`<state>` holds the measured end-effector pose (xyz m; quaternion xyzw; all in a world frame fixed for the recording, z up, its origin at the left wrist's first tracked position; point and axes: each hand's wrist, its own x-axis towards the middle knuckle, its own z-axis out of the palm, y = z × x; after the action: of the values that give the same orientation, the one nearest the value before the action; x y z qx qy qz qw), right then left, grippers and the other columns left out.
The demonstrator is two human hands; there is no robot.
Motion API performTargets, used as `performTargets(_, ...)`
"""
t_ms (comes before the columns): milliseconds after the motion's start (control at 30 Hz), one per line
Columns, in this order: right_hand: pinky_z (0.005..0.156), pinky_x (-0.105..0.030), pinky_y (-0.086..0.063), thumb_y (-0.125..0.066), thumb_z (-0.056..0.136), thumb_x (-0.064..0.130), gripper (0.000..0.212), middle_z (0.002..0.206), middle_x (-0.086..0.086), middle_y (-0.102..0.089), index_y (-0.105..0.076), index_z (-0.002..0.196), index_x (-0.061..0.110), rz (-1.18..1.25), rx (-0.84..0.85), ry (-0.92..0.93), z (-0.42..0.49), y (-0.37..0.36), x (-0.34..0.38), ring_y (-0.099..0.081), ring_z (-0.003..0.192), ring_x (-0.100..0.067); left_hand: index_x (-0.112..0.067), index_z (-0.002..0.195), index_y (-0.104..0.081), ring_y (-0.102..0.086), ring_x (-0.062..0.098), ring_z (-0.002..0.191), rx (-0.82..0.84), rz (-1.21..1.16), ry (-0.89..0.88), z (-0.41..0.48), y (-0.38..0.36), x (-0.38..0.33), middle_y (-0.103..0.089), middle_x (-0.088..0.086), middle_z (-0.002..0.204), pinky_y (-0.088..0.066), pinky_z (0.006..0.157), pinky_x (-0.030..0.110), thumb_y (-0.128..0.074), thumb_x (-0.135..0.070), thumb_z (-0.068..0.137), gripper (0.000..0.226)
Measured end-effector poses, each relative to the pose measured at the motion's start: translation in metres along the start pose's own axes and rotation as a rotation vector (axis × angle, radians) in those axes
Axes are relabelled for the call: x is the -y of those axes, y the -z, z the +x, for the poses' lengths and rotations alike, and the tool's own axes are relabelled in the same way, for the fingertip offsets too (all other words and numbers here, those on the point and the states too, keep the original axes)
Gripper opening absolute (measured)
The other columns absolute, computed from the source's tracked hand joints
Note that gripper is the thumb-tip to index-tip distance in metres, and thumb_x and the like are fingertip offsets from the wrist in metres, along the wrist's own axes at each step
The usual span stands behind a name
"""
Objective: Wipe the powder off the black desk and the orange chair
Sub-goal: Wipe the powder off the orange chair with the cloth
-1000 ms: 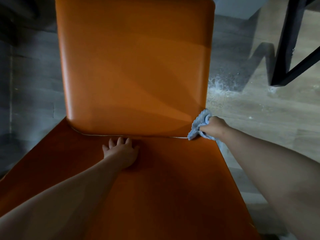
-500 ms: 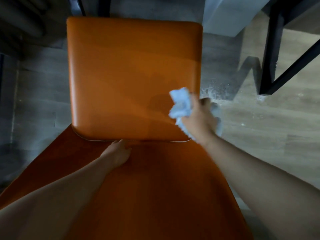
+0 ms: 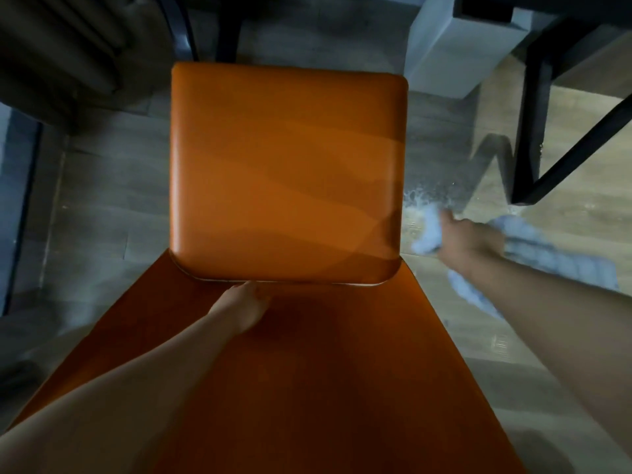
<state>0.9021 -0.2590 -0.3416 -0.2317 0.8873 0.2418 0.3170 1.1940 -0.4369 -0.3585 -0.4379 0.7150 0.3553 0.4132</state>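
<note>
The orange chair (image 3: 287, 172) fills the middle of the view, its seat ahead and its backrest running down toward me. My left hand (image 3: 244, 306) rests on the chair where backrest meets seat, fingers tucked into the gap and partly hidden. My right hand (image 3: 468, 239) is off the chair's right side, above the floor, gripping a light blue cloth (image 3: 533, 254) that trails blurred behind it. White powder (image 3: 415, 200) lies scattered on the floor beside the seat's right edge. The black desk's legs (image 3: 533, 131) show at the upper right; its top is out of view.
A pale grey box-like block (image 3: 451, 46) stands on the wooden floor behind the chair at the right. Dark chair legs (image 3: 212, 29) and dark folded material (image 3: 58, 46) sit at the upper left.
My right hand lifted the cloth from the seam's right end up in front of the seat, then swung it right, off the chair. The view pulled back. My left hand stayed at the seam.
</note>
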Motion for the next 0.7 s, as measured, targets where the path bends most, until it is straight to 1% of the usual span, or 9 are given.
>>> performTargets(67,0.076,-0.037,-0.040,-0.051,0.089,0.047,0.048,0.115,-0.015,-0.058,-0.040,0.127,0.021,0.185,-0.003,0.072,-0.021,0.007,0.043,-0.058,0.104,-0.034,-0.013,0.135,-0.045,-0.048,0.031,0.122,-0.010,-0.031,0.000,-0.003,0.002,0.000,-0.047,0.014,0.139,-0.040,0.091,0.029,-0.042,-0.031,0.096,0.042)
performTargets(167,0.074,-0.035,-0.039,-0.061,0.081,0.034,0.053,0.119,-0.011,-0.054,-0.041,0.129,0.023,0.278,0.037,0.449,-0.064,0.000,0.112,-0.056,0.101,-0.032,-0.015,0.136,-0.043,-0.050,0.030,0.120,-0.041,-0.111,0.038,-0.006,0.007,0.003,-0.048,0.014,0.138,-0.039,0.085,0.027,-0.042,-0.028,0.097,0.042)
performTargets(233,0.079,-0.036,-0.040,-0.060,0.080,0.047,0.047,0.117,0.000,-0.055,-0.046,0.123,0.034,0.306,0.174,0.649,-0.094,-0.013,0.138,-0.054,0.101,-0.026,-0.016,0.136,-0.044,-0.052,0.031,0.118,-0.078,-0.135,0.058,-0.005,0.009,0.008,-0.049,0.015,0.136,-0.040,0.086,0.028,-0.041,-0.027,0.096,0.041)
performTargets(300,0.093,-0.039,-0.033,-0.043,0.079,0.068,0.051,0.120,0.015,-0.054,-0.042,0.126,0.049,0.138,0.331,0.732,-0.101,-0.034,0.143,-0.047,0.113,-0.018,-0.016,0.134,-0.045,-0.053,0.033,0.116,-0.099,-0.130,0.071,-0.005,0.011,0.014,-0.051,0.016,0.134,-0.041,0.088,0.031,-0.041,-0.026,0.096,0.039)
performTargets(367,0.105,-0.048,-0.019,-0.024,0.083,0.074,0.060,0.142,0.010,-0.044,-0.038,0.135,0.048,-0.035,0.306,0.791,-0.093,-0.042,0.124,-0.029,0.136,-0.024,-0.017,0.136,-0.043,-0.054,0.032,0.113,-0.103,-0.138,0.083,-0.005,0.012,0.020,-0.051,0.016,0.133,-0.042,0.085,0.031,-0.040,-0.025,0.096,0.040)
performTargets(467,0.110,-0.051,-0.015,-0.027,0.092,0.058,0.053,0.153,0.001,-0.030,-0.036,0.141,0.038,-0.059,0.311,0.544,-0.072,-0.040,0.087,-0.020,0.142,-0.029,-0.019,0.138,-0.042,-0.056,0.030,0.109,-0.100,-0.146,0.096,-0.005,0.013,0.028,-0.051,0.013,0.132,-0.042,0.078,0.028,-0.040,-0.026,0.096,0.042)
performTargets(533,0.108,-0.054,-0.026,-0.036,0.095,0.042,0.043,0.146,-0.004,-0.038,-0.040,0.137,0.033,-0.090,0.213,0.138,-0.049,-0.033,0.057,-0.030,0.136,-0.031,-0.020,0.136,-0.043,-0.056,0.029,0.110,-0.085,-0.143,0.091,-0.004,0.015,0.031,-0.052,0.012,0.131,-0.041,0.077,0.028,-0.040,-0.027,0.096,0.041)
performTargets(633,0.092,-0.047,-0.044,-0.042,0.096,0.025,0.036,0.129,-0.015,-0.046,-0.039,0.131,0.020,-0.030,0.061,-0.009,-0.034,-0.014,0.037,-0.049,0.116,-0.035,-0.022,0.133,-0.046,-0.057,0.027,0.106,-0.081,-0.165,0.090,-0.004,0.018,0.036,-0.055,0.010,0.128,-0.040,0.073,0.027,-0.043,-0.030,0.094,0.040)
performTargets(700,0.075,-0.036,-0.043,-0.054,0.090,0.029,0.030,0.120,-0.013,-0.046,-0.040,0.115,0.022,0.165,-0.060,0.023,-0.034,-0.003,0.057,-0.054,0.100,-0.033,-0.021,0.131,-0.047,-0.057,0.024,0.096,-0.093,-0.169,0.080,-0.003,0.021,0.040,-0.057,0.009,0.124,-0.038,0.068,0.026,-0.044,-0.028,0.093,0.039)
